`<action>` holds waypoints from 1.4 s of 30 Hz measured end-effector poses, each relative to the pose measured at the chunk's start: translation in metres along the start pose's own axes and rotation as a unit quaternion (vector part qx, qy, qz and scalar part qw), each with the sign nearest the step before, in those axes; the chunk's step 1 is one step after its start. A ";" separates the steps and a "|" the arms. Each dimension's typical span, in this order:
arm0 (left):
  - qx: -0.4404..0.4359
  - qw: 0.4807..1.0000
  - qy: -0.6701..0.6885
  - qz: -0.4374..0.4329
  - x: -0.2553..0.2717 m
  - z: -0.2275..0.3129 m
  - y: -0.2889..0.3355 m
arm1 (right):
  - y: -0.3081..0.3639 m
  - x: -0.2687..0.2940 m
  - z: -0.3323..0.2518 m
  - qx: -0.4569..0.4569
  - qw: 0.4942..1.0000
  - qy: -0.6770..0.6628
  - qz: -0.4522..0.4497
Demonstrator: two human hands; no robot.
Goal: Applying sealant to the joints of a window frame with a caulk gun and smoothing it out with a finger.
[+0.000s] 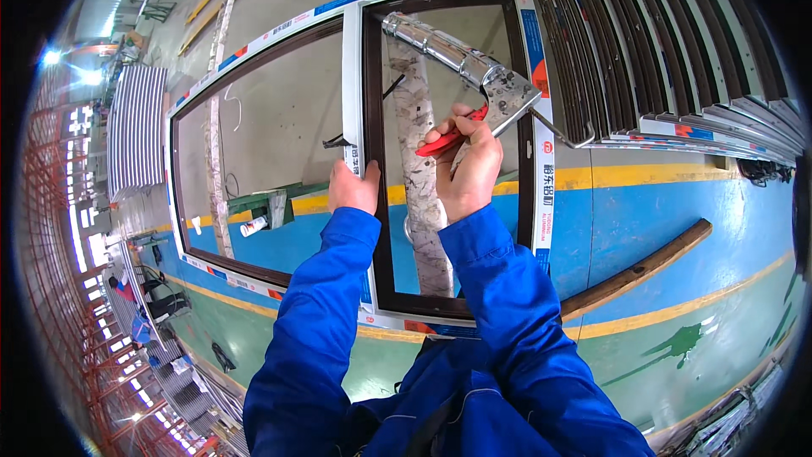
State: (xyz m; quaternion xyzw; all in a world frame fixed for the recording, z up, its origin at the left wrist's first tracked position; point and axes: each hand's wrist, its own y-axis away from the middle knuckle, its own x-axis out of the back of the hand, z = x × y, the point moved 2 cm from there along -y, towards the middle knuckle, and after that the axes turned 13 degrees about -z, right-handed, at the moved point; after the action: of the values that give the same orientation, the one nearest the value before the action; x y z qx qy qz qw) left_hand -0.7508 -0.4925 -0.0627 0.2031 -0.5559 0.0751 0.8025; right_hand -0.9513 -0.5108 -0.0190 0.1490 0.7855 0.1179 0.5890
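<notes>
My left hand (355, 189) is grasping the white-filmed centre bar (352, 76) of the window frame (292, 24), thumb on its right side — can't see the underside. My right hand (471, 171) is closing around the red handle (436, 145) of a silver caulking-type gun (436, 45).

Key relation: gun vs centre bar. The bar is running nearly straight away from me; the gun is slanting across the right-hand opening — its far end is pointing forward-left, ending just beside the far part of the bar, while its back plate (511, 95) is sitting over by the right side bar (542, 203). Bent rod (559, 131) is sticking out past that side, toward the stacked profiles (655, 42).

So my left is the nearer hand to the bar; my right is sitting over the opening, carrying the gun, well clear of my left. Height of the barrel above the frame — can't tell from this view. Spattered white beam (425, 211) is showing beneath the opening. A small black piece (337, 142) is lying at the bar, just beyond my left fingers.
</notes>
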 end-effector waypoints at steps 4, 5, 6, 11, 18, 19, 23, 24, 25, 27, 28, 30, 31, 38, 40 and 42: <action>-0.001 1.000 -0.004 -0.004 0.000 0.000 0.000 | -0.001 0.000 -0.002 0.008 1.000 -0.002 0.012; -0.005 1.000 -0.008 0.001 0.000 0.001 0.000 | -0.001 0.000 -0.003 0.011 1.000 0.008 0.017; -0.005 1.000 -0.006 0.001 0.001 0.001 0.001 | -0.001 0.000 -0.004 0.009 1.000 0.007 0.011; 0.002 1.000 -0.010 -0.015 0.001 0.001 0.000 | 0.002 0.000 -0.009 -0.002 0.999 0.038 0.004; -0.004 1.000 -0.004 -0.007 0.000 -0.002 -0.001 | 0.005 -0.003 -0.015 -0.011 0.998 0.054 0.009; -0.007 1.000 -0.005 -0.003 0.000 -0.002 0.000 | 0.006 -0.003 -0.016 -0.013 0.998 0.059 0.007; 0.009 1.000 -0.018 0.001 0.000 -0.001 0.000 | 0.010 -0.006 -0.019 -0.007 0.997 0.076 0.019; 0.009 1.000 -0.016 0.002 0.000 -0.001 0.000 | 0.011 -0.007 -0.019 -0.007 0.997 0.075 0.009; 0.010 1.000 -0.014 -0.002 0.000 -0.001 0.000 | 0.013 -0.008 -0.020 -0.008 0.996 0.085 0.010; 0.012 1.000 -0.006 -0.003 0.000 -0.001 0.001 | 0.015 -0.011 -0.021 -0.010 0.995 0.099 0.005; 0.006 1.000 -0.003 -0.011 0.000 -0.001 0.001 | 0.015 -0.013 -0.022 -0.004 0.994 0.109 0.000; 0.001 1.000 0.006 -0.016 0.001 -0.002 0.000 | 0.015 -0.018 -0.022 0.015 0.992 0.123 -0.005; 0.002 1.000 0.007 -0.024 0.001 -0.003 0.000 | 0.014 -0.021 -0.023 0.011 0.992 0.126 -0.013; 0.024 0.999 0.033 -0.036 0.011 0.000 0.007 | 0.001 -0.058 -0.051 0.039 0.901 0.412 -0.130; 0.033 0.996 0.037 -0.071 0.014 0.002 0.006 | -0.001 -0.070 -0.056 0.027 0.888 0.436 -0.146; 0.046 0.996 0.039 -0.070 0.017 0.002 0.008 | -0.001 -0.079 -0.059 0.034 0.870 0.469 -0.147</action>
State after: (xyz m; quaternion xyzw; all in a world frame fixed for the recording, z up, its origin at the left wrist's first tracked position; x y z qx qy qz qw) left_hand -0.7487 -0.4882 -0.0445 0.2746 -0.5049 0.0520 0.8167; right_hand -0.9873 -0.5419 0.0677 -0.0212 0.9857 0.0598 0.1559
